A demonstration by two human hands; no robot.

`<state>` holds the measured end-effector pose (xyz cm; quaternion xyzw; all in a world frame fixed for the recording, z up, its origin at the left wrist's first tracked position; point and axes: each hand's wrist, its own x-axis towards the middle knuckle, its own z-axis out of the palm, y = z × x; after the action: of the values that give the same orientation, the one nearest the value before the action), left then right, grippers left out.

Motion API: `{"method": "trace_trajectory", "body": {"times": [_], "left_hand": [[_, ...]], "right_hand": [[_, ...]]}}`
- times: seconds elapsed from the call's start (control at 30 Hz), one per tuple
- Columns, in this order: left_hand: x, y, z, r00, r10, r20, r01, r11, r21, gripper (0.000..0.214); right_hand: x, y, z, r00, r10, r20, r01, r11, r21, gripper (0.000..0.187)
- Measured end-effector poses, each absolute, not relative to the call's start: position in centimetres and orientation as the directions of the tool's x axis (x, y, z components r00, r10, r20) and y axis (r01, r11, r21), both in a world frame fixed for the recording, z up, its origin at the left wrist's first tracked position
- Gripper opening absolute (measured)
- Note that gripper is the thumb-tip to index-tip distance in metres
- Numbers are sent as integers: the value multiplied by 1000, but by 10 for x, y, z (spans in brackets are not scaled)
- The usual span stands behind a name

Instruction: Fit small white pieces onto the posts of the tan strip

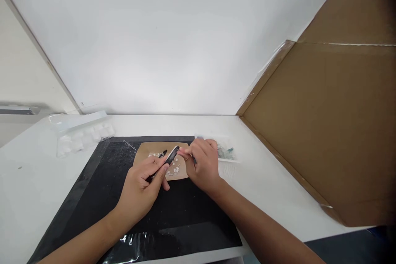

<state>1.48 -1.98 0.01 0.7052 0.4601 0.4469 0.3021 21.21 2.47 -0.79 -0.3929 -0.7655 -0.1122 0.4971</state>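
My left hand [142,185] is closed round a slim black and silver tool [170,157], its tip pointing up and right over a brown card [147,151]. Small white bits [175,170] lie scattered on that card. My right hand [202,164] is pinched at the tool's tip, fingers pressed together; what they grip, if anything besides the tip, is too small to make out. Both hands rest over a black mat [102,177] on the white table [27,181].
A clear plastic tray with white pieces [81,135] stands at the back left. A small clear bag with greenish contents [225,152] lies just right of my right hand. A big cardboard sheet [328,132] leans along the table's right side. A white wall rises behind.
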Motion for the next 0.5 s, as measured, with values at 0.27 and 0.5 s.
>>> {"method": "trace_trajectory", "body": {"times": [0.27,0.5], "left_hand": [[17,-22,2,176,924,338,342,-380,860,45],[16,-20,-1,195,930,312,319,-361,876,39]], "right_hand": [[210,20,-11,-171,479,861,688,684,-244,28],[209,21,-15,-169,507,845,677,683,-275,26]]}}
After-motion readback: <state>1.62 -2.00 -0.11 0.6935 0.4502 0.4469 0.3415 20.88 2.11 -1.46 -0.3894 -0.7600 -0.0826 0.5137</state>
